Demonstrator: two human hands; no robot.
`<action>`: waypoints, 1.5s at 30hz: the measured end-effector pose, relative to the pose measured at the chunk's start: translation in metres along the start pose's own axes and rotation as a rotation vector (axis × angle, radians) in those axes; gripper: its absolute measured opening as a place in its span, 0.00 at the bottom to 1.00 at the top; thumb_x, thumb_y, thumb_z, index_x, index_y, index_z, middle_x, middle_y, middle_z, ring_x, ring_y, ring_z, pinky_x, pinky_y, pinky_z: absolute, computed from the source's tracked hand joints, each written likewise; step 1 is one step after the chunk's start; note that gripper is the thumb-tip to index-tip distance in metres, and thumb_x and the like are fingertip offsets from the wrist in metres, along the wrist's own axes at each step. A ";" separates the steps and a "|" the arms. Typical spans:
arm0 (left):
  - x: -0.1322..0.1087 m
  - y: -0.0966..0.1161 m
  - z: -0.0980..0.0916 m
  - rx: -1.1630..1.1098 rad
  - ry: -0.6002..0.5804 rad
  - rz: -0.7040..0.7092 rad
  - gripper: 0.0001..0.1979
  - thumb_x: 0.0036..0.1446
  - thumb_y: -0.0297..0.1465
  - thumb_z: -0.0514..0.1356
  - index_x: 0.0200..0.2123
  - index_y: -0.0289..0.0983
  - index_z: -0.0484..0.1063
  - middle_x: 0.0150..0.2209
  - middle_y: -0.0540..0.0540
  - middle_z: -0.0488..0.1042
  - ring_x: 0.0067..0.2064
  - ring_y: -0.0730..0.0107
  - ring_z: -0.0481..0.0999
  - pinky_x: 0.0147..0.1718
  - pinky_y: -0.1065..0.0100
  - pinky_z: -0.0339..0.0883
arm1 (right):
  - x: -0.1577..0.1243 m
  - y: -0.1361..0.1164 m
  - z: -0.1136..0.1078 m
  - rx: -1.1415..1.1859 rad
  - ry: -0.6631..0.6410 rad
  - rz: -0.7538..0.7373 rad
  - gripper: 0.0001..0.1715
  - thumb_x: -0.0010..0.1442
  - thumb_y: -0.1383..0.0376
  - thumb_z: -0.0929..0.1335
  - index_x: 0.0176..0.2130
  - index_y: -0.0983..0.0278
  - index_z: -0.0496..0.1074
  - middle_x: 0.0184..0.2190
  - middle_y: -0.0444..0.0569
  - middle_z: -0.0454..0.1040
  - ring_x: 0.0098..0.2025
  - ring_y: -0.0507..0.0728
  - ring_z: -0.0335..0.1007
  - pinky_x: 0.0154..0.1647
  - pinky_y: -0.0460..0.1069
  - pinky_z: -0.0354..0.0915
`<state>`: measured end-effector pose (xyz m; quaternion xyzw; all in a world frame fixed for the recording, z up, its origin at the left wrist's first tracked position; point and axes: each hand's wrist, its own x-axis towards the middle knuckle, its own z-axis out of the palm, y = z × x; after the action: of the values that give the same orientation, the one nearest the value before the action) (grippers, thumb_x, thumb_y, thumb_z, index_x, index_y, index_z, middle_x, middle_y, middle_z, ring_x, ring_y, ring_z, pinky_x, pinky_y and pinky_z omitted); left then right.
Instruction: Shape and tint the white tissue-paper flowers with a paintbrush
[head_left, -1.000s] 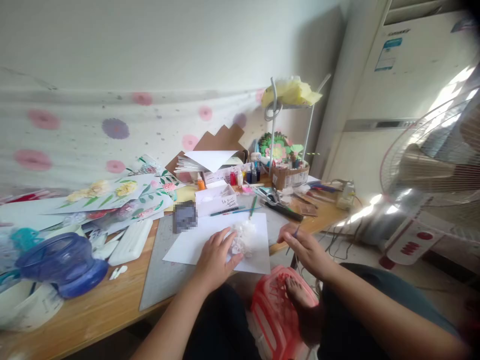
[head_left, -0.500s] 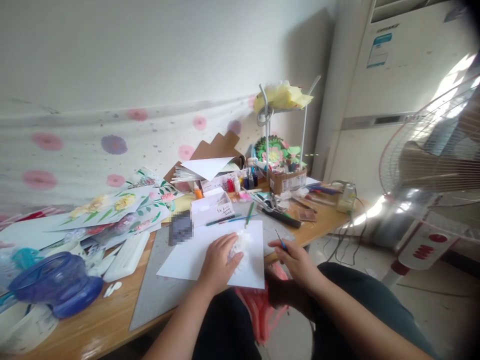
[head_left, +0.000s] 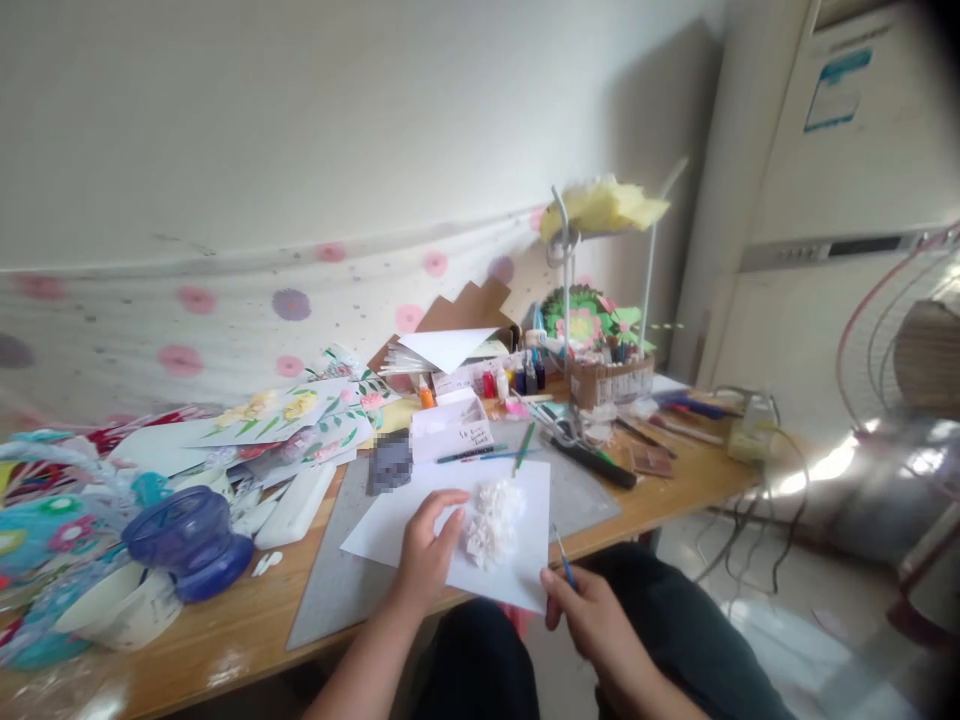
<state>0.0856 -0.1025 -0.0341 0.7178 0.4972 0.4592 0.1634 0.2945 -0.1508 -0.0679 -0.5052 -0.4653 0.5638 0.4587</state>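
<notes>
White ruffled bundle [head_left: 495, 522] lies towards the right side of a sheet of white paper [head_left: 382, 538], over the gray mat [head_left: 322, 590] on my desk [head_left: 251, 632]. Handling, my guess: very light, soft, a little springy, easily crushed; the frills would likely flatten or tear under a hard pinch. Best hold: low at the outer edge, several layers gathered between thumb and forefinger, crown left alone. Probably not slippery itself, though the sheet beneath might slide.

Looks: all white, crumpled and frilled, a longish heap of petal-like folds, greyish in the creases. Thin paper or cloth, cannot tell.

Left hand [head_left: 426, 548]: fingers loosely curved, thumb and forefinger parted, grasping nothing, just beside the bundle's left edge. Right hand [head_left: 594, 612]: fingers pinched round a slim blue-handled tool [head_left: 567, 568], tip up, by the sheet's near right corner; whether they touch that corner, I cannot tell.
</notes>
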 end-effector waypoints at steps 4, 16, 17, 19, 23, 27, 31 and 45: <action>-0.028 0.005 -0.034 0.095 0.001 0.023 0.11 0.57 0.33 0.54 0.39 0.38 0.72 0.44 0.41 0.73 0.48 0.59 0.71 0.49 0.57 0.64 | 0.001 -0.001 0.019 0.120 -0.041 0.093 0.23 0.42 0.48 0.67 0.18 0.63 0.59 0.10 0.38 0.56 0.11 0.44 0.41 0.14 0.44 0.39; -0.078 -0.018 -0.074 0.819 -0.217 0.297 0.23 0.50 0.23 0.56 0.49 0.46 0.69 0.54 0.48 0.69 0.54 0.56 0.68 0.51 0.52 0.65 | -0.017 -0.005 -0.039 0.428 -0.102 0.215 0.19 0.40 0.60 0.70 0.20 0.63 0.55 0.09 0.34 0.51 0.11 0.41 0.37 0.15 0.42 0.32; -0.077 -0.020 -0.075 0.804 -0.187 0.339 0.20 0.51 0.22 0.55 0.47 0.46 0.71 0.51 0.48 0.71 0.52 0.57 0.70 0.48 0.54 0.68 | -0.017 -0.005 -0.042 0.429 -0.094 0.214 0.20 0.41 0.60 0.71 0.20 0.63 0.55 0.10 0.34 0.52 0.11 0.41 0.38 0.15 0.42 0.32; -0.077 -0.023 -0.075 0.764 -0.129 0.393 0.16 0.54 0.23 0.53 0.42 0.45 0.73 0.46 0.49 0.75 0.48 0.60 0.74 0.45 0.58 0.71 | -0.014 -0.006 -0.045 0.429 -0.056 0.198 0.20 0.43 0.59 0.71 0.20 0.64 0.54 0.11 0.35 0.53 0.11 0.41 0.39 0.15 0.41 0.33; -0.078 -0.021 -0.076 0.708 -0.053 0.395 0.11 0.58 0.27 0.52 0.38 0.41 0.74 0.41 0.47 0.77 0.44 0.62 0.75 0.43 0.60 0.71 | 0.000 -0.019 -0.040 0.405 0.081 0.136 0.21 0.46 0.56 0.70 0.23 0.63 0.55 0.11 0.34 0.55 0.11 0.42 0.41 0.15 0.41 0.35; -0.084 -0.009 -0.072 0.667 0.012 0.399 0.08 0.58 0.28 0.54 0.33 0.39 0.73 0.37 0.46 0.78 0.38 0.65 0.77 0.38 0.65 0.71 | 0.003 -0.032 -0.034 0.365 0.149 0.064 0.21 0.49 0.52 0.69 0.25 0.63 0.57 0.15 0.36 0.60 0.12 0.42 0.41 0.14 0.42 0.37; -0.092 0.005 -0.059 0.637 0.055 0.370 0.07 0.57 0.28 0.54 0.30 0.39 0.71 0.30 0.47 0.76 0.31 0.67 0.75 0.32 0.67 0.70 | -0.014 -0.035 -0.025 0.281 0.133 0.035 0.23 0.49 0.49 0.69 0.26 0.66 0.61 0.19 0.40 0.66 0.13 0.41 0.42 0.14 0.42 0.37; -0.101 0.051 -0.036 0.482 -0.120 0.443 0.15 0.51 0.19 0.49 0.32 0.41 0.72 0.31 0.45 0.75 0.33 0.65 0.74 0.32 0.65 0.71 | 0.022 -0.045 -0.009 0.001 0.210 0.132 0.16 0.62 0.60 0.63 0.47 0.67 0.66 0.41 0.50 0.70 0.37 0.53 0.69 0.36 0.51 0.69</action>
<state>0.0767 -0.2202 -0.0302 0.8522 0.4127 0.3098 -0.0859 0.3038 -0.1222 -0.0270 -0.5908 -0.3800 0.5368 0.4672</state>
